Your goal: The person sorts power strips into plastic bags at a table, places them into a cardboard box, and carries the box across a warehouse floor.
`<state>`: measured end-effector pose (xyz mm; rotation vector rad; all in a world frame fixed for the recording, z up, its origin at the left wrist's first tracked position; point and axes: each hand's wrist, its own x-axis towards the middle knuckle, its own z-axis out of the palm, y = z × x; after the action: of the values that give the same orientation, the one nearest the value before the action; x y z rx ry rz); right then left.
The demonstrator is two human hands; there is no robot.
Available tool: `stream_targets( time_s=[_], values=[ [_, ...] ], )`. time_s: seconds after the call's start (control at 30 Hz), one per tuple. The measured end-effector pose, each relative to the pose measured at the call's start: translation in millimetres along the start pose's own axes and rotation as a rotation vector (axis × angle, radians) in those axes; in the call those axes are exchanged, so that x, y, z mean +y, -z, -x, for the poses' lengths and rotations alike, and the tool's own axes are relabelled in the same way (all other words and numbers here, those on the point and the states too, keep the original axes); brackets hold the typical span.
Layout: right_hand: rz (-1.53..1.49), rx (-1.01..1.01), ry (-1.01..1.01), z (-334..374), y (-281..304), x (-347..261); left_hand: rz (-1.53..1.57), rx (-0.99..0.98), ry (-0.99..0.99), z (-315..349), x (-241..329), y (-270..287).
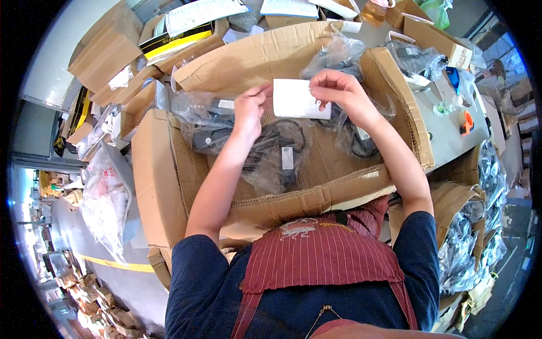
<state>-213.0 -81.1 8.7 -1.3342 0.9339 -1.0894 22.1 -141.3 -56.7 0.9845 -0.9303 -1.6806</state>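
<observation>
One white rectangular paper sheet [293, 100] was above an open brown cardboard box [248, 56], the sheet's left edge pinched by the left hand [250, 110]; the right hand [345, 97], fingers curled, overlapped its right side, whether gripping I could not tell. Crinkled clear plastic bags [258, 179] obscured black corded devices [289, 178] below.

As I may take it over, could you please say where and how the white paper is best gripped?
Probably pinch the white paper by its upper edge, left of centre, from the far side of the box. It looks flat, the left hand is at its left edge, the right hand covers its upper right corner, and the forearms flank the near side.
</observation>
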Motion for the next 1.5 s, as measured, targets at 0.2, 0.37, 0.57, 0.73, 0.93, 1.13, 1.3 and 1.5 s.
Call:
stream_targets(
  time_s=[0.2, 0.37, 0.57, 0.73, 0.93, 1.13, 1.3, 1.5],
  values=[
    [0.073, 0.068, 0.007, -1.5, 9.4, 2.5, -0.489, -0.16, 0.164, -2.3, -2.4, 38.6],
    [0.147, 0.058, -0.004, -2.6, 11.9, 2.9, -0.866, -0.384, 0.336, 9.7, 14.4, 26.0],
    [0.165, 0.037, 0.006, -0.1, 16.3, 5.9, -1.384, -0.704, 0.289, 28.5, 25.8, 13.3],
    [0.214, 0.036, 0.041, -0.5, 21.2, 4.7, -1.702, -1.141, -0.337, 65.0, 30.4, 66.9],
    [0.245, 0.044, 0.087, -3.2, 21.8, 9.1, -2.081, -1.586, -1.085, 60.7, 20.0, 107.6],
    [0.248, 0.066, 0.072, -2.8, 25.9, 6.8, -1.972, -2.013, -0.918, 40.3, 22.6, 83.2],
    [0.117, 0.116, 0.041, 0.7, 34.5, -4.2, -1.813, -1.357, -0.492, 61.2, 42.4, 24.3],
    [-0.035, 0.104, 0.034, 2.0, 40.1, -13.1, -0.902, -0.459, -0.294, 74.5, 64.0, -26.9]
  ],
)
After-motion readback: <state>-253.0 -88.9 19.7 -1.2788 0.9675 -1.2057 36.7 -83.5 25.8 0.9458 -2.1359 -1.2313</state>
